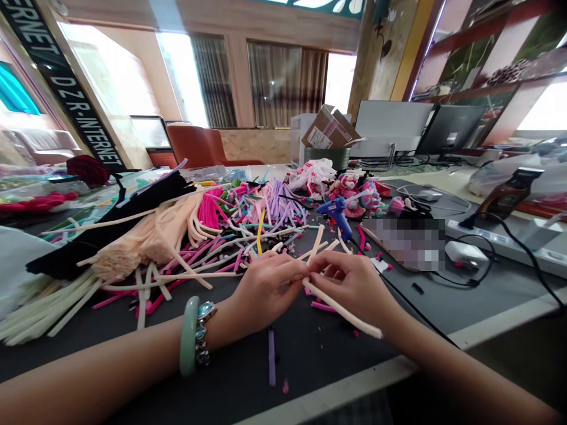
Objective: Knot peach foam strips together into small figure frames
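Observation:
My left hand [272, 286] and my right hand [349, 283] meet over the front of the dark table, fingertips pinched together. Between them is a cream pipe cleaner [345, 311], whose fuzzy length slants down to the right beneath my right palm. Another cream end sticks up above the fingertips. The exact spot where the fingers grip is partly hidden. Just beyond my right hand lies a blue glue gun [339, 215]. A short purple pipe cleaner piece [271, 357] rests on the table below my left hand.
Bundles of peach pipe cleaners [163, 233] and black ones [110, 227] are heaped at left, with pink and lilac ones [281, 200] behind. A power strip [482, 233] and cables run along the right. Monitors [392, 127] and a cardboard box [330, 130] stand at the back.

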Motion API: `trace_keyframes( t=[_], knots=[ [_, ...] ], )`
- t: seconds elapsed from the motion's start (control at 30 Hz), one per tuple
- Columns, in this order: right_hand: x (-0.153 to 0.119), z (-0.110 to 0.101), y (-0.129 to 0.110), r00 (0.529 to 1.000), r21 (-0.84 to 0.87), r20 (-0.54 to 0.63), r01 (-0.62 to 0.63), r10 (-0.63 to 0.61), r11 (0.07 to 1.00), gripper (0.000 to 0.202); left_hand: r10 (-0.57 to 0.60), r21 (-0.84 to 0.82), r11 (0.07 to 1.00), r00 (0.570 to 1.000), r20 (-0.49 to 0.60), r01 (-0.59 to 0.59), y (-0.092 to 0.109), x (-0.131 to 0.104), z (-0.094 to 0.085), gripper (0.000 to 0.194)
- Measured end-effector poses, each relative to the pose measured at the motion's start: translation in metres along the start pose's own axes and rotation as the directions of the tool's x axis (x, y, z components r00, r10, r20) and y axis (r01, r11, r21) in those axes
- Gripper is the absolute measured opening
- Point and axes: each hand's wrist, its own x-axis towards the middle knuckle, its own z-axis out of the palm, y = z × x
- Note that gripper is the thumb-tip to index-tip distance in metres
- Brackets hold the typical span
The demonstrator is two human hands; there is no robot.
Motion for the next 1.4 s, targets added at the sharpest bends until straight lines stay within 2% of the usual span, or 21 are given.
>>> trace_keyframes(
  t=[0.13,0.27,0.67,1.0,1.17,1.4],
  knots=[
    [0.000,-0.001,-0.005,0.999,-0.086,-0.014,0.044,-0.045,0.995,0.008,0.034,0.056,0.998,0.999,0.039,-0.036,0.000,-0.001,0.000,0.011],
    [-0.003,0.000,-0.006,0.999,-0.029,0.025,0.039,-0.038,0.999,0.011,0.056,0.087,0.994,0.996,0.069,-0.062,0.002,-0.002,0.000,0.011],
    [-0.005,0.001,-0.011,0.999,-0.008,-0.011,0.031,-0.031,0.999,0.011,0.110,0.104,0.988,0.994,0.012,-0.111,0.003,-0.002,0.002,0.010],
    [0.001,-0.018,-0.010,0.996,0.128,0.085,0.008,-0.019,0.992,0.016,0.198,0.136,0.972,0.979,-0.048,-0.190,-0.003,-0.006,0.001,0.017],
    [0.003,-0.025,-0.009,0.986,0.220,0.163,-0.062,0.026,0.974,0.013,0.242,0.174,0.957,0.969,-0.048,-0.231,-0.004,-0.007,-0.001,0.020],
    [0.003,-0.021,-0.006,0.979,0.188,0.191,-0.115,0.078,0.975,0.019,0.291,0.239,0.930,0.957,-0.015,-0.279,-0.003,-0.007,-0.004,0.019]
  ],
)
